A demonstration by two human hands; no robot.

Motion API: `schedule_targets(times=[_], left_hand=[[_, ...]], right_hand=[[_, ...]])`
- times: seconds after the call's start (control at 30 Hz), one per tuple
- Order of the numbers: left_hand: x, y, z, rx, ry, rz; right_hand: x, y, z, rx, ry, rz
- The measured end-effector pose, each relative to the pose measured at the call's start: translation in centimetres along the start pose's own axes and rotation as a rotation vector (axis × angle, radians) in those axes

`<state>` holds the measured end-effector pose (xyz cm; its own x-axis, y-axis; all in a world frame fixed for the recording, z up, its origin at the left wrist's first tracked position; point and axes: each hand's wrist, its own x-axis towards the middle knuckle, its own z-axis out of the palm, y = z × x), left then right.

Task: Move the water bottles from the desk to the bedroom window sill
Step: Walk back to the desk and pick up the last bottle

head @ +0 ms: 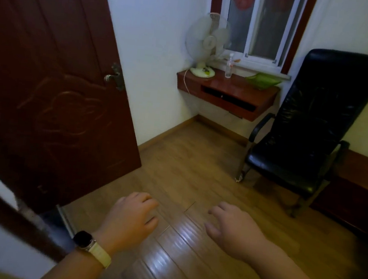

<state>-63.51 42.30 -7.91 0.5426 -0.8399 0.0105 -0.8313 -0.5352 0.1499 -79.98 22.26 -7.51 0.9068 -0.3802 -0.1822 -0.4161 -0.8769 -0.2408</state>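
A clear plastic water bottle [229, 66] stands upright on the small red-brown wall-mounted desk [233, 92] across the room, just below the window sill [265, 72]. My left hand [130, 219], with a watch on its wrist, hovers low over the wooden floor, fingers loosely curled and holding nothing. My right hand [233, 232] hangs beside it, fingers apart and empty. Both hands are far from the bottle.
A dark red door [54, 85] stands open on the left. On the desk are a white table fan [207, 44] and a green dish [263, 80]. A black office chair [310, 120] stands to the right of the desk, by low dark furniture [359, 194].
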Motion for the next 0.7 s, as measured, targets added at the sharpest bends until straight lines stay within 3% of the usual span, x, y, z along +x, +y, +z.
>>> schedule_targets(times=[0.33,0.7], left_hand=[[17.5,2.2,-1.6,0.047,0.003,0.03],[37.3,-0.7,1.5,0.045,-0.046,0.107]], right_hand=[[11.5,9.3,-9.1,0.03,0.124,0.086],[26.8,17.4,-9.9,0.016,0.073,0.193]])
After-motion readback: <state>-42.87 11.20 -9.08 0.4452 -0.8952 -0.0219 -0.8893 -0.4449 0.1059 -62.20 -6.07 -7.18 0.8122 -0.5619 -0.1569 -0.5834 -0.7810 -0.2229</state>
